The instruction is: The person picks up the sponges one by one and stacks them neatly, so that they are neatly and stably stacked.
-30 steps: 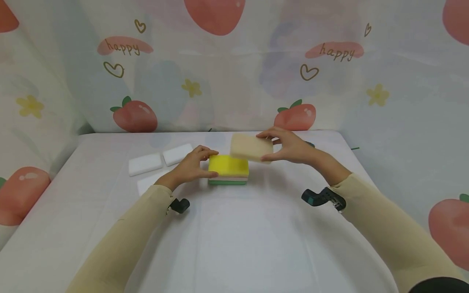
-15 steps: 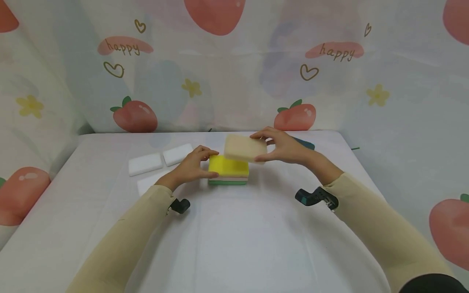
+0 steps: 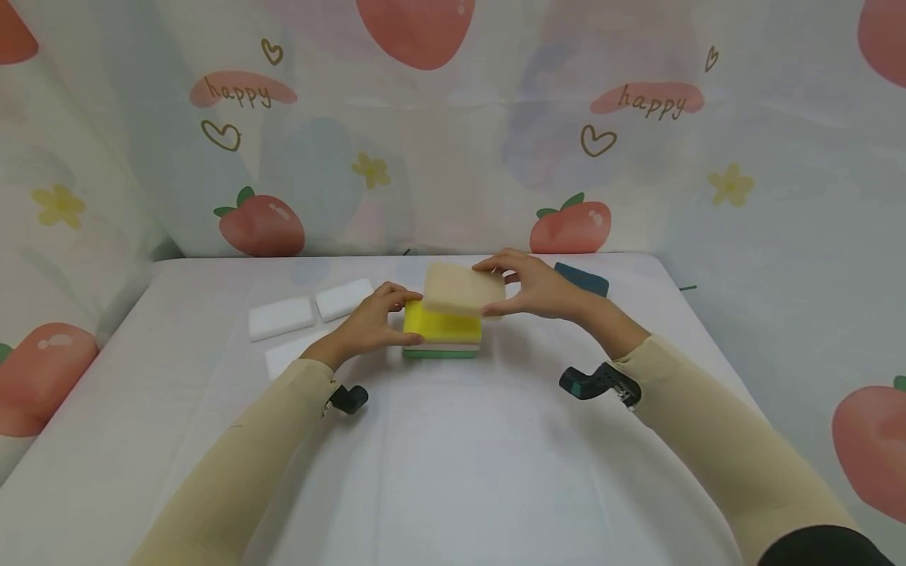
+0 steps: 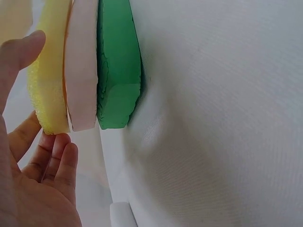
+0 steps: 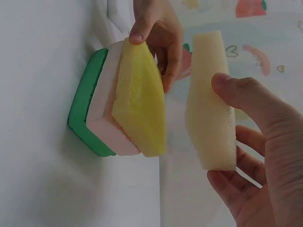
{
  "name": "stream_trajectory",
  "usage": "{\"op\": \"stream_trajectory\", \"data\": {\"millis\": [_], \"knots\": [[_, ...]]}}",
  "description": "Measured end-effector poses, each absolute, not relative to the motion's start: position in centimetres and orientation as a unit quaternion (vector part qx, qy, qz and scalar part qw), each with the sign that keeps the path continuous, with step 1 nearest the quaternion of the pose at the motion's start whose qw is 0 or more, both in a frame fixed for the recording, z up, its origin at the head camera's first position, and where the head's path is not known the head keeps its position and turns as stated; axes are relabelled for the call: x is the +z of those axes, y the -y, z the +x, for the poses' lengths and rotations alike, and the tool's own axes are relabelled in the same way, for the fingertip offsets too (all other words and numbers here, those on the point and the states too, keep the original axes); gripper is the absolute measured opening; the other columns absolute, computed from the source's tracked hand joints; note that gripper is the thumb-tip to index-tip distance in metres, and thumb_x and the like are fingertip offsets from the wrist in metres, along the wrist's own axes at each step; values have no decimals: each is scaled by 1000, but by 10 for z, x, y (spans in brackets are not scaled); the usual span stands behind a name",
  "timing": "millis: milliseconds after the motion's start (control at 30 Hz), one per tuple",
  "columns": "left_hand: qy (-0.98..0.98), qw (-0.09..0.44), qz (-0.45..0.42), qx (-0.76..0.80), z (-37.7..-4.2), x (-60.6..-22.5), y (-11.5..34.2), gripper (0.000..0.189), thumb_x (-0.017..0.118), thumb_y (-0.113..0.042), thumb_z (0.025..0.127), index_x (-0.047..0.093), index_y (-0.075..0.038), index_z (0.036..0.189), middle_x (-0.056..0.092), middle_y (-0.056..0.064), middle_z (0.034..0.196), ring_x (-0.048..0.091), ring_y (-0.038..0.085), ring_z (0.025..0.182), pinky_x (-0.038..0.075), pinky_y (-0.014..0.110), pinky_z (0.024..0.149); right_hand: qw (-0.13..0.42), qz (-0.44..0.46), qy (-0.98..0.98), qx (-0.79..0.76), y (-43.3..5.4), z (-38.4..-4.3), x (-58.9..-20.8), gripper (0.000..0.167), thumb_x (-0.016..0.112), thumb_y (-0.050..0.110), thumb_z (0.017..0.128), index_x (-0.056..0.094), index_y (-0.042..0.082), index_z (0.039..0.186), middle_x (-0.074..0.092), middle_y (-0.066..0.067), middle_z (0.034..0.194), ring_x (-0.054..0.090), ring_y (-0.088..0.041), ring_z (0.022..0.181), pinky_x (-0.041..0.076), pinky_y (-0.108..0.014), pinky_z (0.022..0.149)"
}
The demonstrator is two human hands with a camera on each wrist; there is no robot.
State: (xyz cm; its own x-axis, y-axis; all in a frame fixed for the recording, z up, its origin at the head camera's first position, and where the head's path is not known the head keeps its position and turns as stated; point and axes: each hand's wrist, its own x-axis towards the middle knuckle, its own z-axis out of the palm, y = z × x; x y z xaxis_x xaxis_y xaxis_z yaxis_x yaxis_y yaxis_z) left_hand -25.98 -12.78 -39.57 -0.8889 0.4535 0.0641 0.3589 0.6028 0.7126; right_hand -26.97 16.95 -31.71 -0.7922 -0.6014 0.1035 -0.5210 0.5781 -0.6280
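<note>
A stack stands on the white-covered table: a green sponge (image 4: 118, 66) at the bottom, a pale pink sponge (image 4: 81, 71) in the middle and a yellow sponge (image 3: 442, 324) on top. My left hand (image 3: 366, 321) pinches the left end of the yellow sponge, thumb at its front side and fingers at the back. My right hand (image 3: 541, 289) grips a cream sponge (image 5: 210, 104) by its right end, between thumb and fingers. The cream sponge is held above the yellow one, with a gap between them in the right wrist view.
Several white sponge-like blocks (image 3: 281, 317) lie left of the stack, partly behind my left hand. A dark blue block (image 3: 582, 277) lies at the back right, behind my right wrist. A patterned curtain (image 3: 453, 157) hangs along the table's far edge.
My right hand has moved left with the cream sponge, bringing it further over the yellow sponge and uncovering the dark blue block. The left hand and the stack have stayed put.
</note>
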Motion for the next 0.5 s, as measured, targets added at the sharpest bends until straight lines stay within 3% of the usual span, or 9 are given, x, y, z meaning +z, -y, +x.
{"op": "stream_trajectory", "data": {"millis": [500], "knots": [[-894, 58, 222, 384, -261, -398, 127, 71, 85, -35, 76, 57, -9, 135, 48, 8, 128, 51, 36, 125, 42, 48, 108, 66, -319, -890, -319, -157, -273, -327, 68, 84, 36, 77, 57, 12, 135, 55, -2, 131, 49, -20, 120, 46, -41, 105]]}}
